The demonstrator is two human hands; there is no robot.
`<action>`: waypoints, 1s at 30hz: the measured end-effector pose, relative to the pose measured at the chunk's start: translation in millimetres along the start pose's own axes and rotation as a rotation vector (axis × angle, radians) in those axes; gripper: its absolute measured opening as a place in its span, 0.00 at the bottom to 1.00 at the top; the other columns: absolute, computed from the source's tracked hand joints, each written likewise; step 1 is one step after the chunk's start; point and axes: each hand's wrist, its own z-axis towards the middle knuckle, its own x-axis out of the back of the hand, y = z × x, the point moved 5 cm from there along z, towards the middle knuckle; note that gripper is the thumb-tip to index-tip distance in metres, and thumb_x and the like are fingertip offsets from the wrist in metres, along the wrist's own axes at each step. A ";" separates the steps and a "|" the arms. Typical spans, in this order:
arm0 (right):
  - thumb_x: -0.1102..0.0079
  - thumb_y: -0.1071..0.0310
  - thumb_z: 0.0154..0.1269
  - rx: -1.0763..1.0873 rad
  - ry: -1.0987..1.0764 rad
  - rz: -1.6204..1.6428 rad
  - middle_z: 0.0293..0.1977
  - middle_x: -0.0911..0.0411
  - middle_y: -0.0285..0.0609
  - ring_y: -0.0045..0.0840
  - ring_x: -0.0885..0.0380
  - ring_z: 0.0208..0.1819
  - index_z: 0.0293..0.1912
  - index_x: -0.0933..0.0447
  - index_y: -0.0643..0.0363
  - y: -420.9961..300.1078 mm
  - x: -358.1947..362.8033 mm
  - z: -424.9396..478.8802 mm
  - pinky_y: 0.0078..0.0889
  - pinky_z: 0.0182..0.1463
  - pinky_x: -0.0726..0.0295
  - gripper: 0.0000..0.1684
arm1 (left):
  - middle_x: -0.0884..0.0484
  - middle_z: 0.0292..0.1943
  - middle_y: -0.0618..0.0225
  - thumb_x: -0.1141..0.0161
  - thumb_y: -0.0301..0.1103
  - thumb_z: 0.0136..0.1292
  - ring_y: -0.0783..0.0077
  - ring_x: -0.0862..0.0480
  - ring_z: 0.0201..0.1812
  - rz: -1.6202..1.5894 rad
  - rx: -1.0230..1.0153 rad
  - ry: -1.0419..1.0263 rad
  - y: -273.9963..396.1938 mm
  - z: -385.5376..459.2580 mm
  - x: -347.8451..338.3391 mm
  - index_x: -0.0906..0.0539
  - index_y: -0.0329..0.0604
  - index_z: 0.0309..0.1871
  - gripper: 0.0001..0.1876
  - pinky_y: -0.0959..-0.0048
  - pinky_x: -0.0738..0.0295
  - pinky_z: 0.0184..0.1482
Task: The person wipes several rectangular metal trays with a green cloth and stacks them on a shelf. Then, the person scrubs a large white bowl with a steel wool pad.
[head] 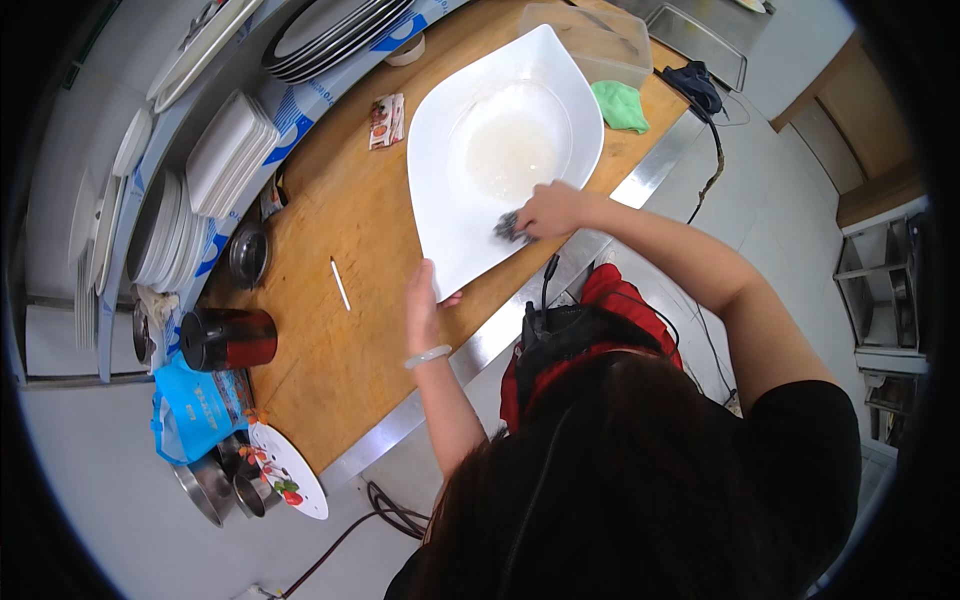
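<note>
A large white leaf-shaped bowl lies before me on the wooden worktop, with some cloudy liquid pooled in its hollow. My left hand grips the bowl's near pointed corner, thumb on the upper side and fingertips showing beneath. Pinched in my right hand is a grey metal scouring pad, which rests against the bowl's sloping inner side close to the right edge. Part of the pad is hidden under my fingers.
Beyond the bowl sit a clear plastic box and a green cloth. Left of it lie small sachets, a white pen-like stick and a dark red jug. A shelf holding stacked plates overhangs the worktop's far-left side.
</note>
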 end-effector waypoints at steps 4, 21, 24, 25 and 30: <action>0.57 0.58 0.56 -0.169 -0.038 -0.159 0.37 0.20 0.33 0.33 0.29 0.46 0.36 0.19 0.46 44.6 16.9 -8.6 0.41 0.51 0.37 0.16 | 0.27 0.16 0.67 0.60 0.52 0.68 0.78 0.31 0.13 -0.001 -0.025 0.039 -8.3 -21.3 -5.2 0.26 0.37 0.34 0.25 0.79 0.36 0.16; 0.47 0.64 0.57 0.400 0.034 0.291 0.53 0.34 0.59 0.51 0.28 0.43 0.55 0.32 0.58 -84.7 -18.2 44.5 0.43 0.48 0.29 0.25 | 0.40 0.07 0.74 0.59 0.49 0.69 0.79 0.44 0.06 -0.316 0.035 0.008 -12.5 -23.0 -11.4 0.31 0.43 0.26 0.21 0.78 0.51 0.09; 0.52 0.63 0.62 0.257 0.041 0.227 0.61 0.45 0.64 0.59 0.35 0.53 0.59 0.37 0.61 -107.9 -17.4 46.2 0.45 0.57 0.33 0.27 | 0.41 0.07 0.73 0.60 0.49 0.69 0.79 0.43 0.06 -0.363 0.051 -0.052 -16.0 -20.4 -13.0 0.32 0.44 0.26 0.20 0.78 0.51 0.09; 0.53 0.63 0.62 0.235 0.015 0.246 0.61 0.44 0.63 0.59 0.36 0.54 0.59 0.37 0.61 -110.6 -11.7 43.2 0.45 0.59 0.34 0.26 | 0.41 0.07 0.73 0.59 0.49 0.69 0.79 0.43 0.07 -0.364 0.055 -0.049 -16.1 -20.5 -12.8 0.32 0.44 0.26 0.20 0.78 0.51 0.09; 0.54 0.62 0.60 0.235 0.071 0.154 0.56 0.37 0.58 0.56 0.32 0.51 0.54 0.33 0.58 -80.6 -25.2 34.2 0.46 0.55 0.31 0.23 | 0.43 0.07 0.76 0.58 0.49 0.69 0.80 0.45 0.07 -0.329 0.073 0.022 -14.7 -24.0 -12.3 0.31 0.44 0.30 0.19 0.79 0.53 0.10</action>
